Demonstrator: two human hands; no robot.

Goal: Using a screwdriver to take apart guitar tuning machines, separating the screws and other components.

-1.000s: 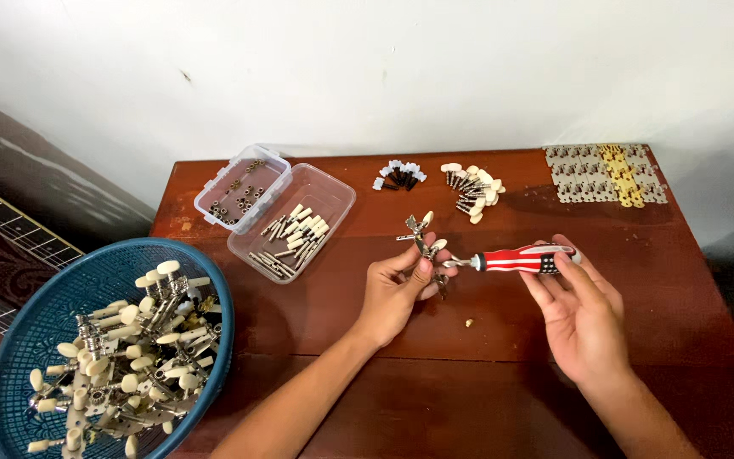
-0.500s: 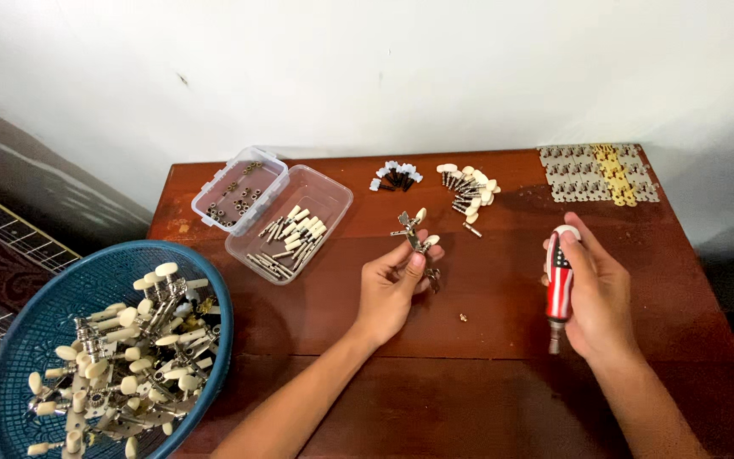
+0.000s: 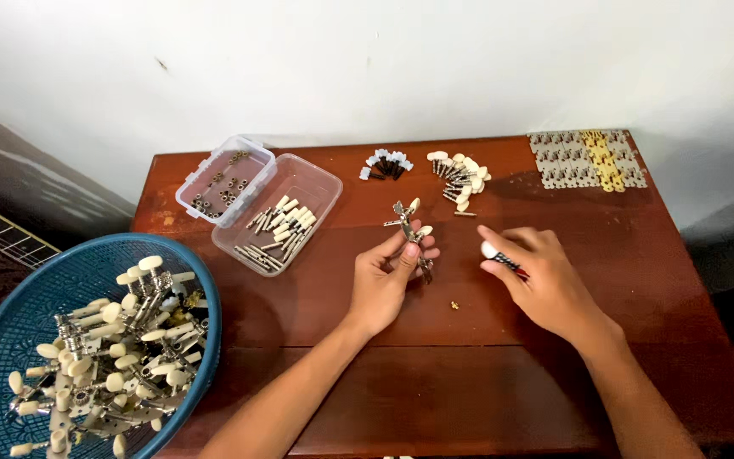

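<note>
Holding a tuner strip (image 3: 409,223) upright in pinched left hand (image 3: 384,280) fingers; right hand (image 3: 545,285) just beside, fingers closed around a screwdriver (image 3: 503,259) pointing away rightward.

Most of the screwdriver (image 3: 503,261) is hidden under the right hand (image 3: 545,285); only its white cap and a strip of striped handle show, and the tip cannot be seen. The tuner assembly (image 3: 409,225) is partly covered by the fingers of the left hand (image 3: 388,280), its lower end hidden. Beside that hand, a tiny gold speck (image 3: 454,304) on the surface (image 3: 469,382) is too small to identify. Left of the surface, the blue basket (image 3: 10,340) is cut off by the bottom and left edges. The small parts in the far clear box (image 3: 223,183) are too fine to tell apart
</note>
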